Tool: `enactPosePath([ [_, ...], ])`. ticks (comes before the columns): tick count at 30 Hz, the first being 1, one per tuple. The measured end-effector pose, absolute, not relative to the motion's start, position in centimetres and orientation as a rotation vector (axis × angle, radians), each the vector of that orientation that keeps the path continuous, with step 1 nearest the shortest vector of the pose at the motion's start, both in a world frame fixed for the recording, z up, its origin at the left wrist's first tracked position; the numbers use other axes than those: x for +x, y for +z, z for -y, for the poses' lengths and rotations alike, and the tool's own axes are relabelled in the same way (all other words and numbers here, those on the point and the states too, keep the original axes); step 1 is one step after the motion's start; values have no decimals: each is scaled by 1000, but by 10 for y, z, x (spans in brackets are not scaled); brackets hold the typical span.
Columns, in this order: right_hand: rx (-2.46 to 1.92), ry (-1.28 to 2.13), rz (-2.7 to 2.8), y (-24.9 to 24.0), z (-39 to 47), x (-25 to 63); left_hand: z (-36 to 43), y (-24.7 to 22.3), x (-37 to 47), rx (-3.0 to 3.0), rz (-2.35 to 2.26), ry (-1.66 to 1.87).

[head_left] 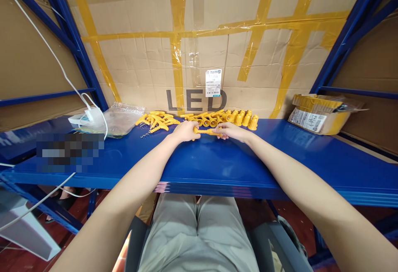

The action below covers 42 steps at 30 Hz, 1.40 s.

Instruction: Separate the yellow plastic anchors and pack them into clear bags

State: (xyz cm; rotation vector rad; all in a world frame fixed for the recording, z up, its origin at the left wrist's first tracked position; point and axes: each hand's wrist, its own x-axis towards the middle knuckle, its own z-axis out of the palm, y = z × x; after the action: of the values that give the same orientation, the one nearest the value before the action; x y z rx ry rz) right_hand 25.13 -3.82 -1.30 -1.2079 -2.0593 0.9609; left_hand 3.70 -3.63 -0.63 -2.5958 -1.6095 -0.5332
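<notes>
My left hand (185,130) is closed around the handle end of a yellow corkscrew-like piece (204,131). The fingers of my right hand (229,131) pinch its other end, so the piece lies level between both hands, just above the blue tabletop. Its ribbed yellow middle shows; both ends are partly covered by fingers. Beyond my left hand lies a loose pile of yellow-handled corkscrews (158,119), some with bare metal spirals. Behind my hands runs a row of hollow yellow plastic pieces (213,122), several standing upright at its right end.
A blue table (211,164) spans the front, backed by a large taped cardboard sheet (139,64). At left are a clear plastic bag (124,116), a white power strip (83,116) with cables and a blurred dark item (70,151). A small open cardboard box (317,116) stands at right.
</notes>
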Motion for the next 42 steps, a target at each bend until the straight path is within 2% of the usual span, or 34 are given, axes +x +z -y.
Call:
enactPosePath([
  [10, -1245, 846, 2171, -14, 36, 254, 35, -7, 37, -2578, 1654, -519],
  [16, -1235, 537, 2248, -18, 29, 256, 36, -6, 37, -2575, 1654, -532],
  [20, -1217, 476, 2264, -14, 34, 254, 37, -6, 38, -2578, 1652, -550],
  [30, -1214, 702, 2252, -14, 35, 256, 35, -8, 37, -2587, 1618, -562],
  [42, -1238, 806, 2189, -15, 34, 255, 37, -7, 38, -2598, 1628, -549],
])
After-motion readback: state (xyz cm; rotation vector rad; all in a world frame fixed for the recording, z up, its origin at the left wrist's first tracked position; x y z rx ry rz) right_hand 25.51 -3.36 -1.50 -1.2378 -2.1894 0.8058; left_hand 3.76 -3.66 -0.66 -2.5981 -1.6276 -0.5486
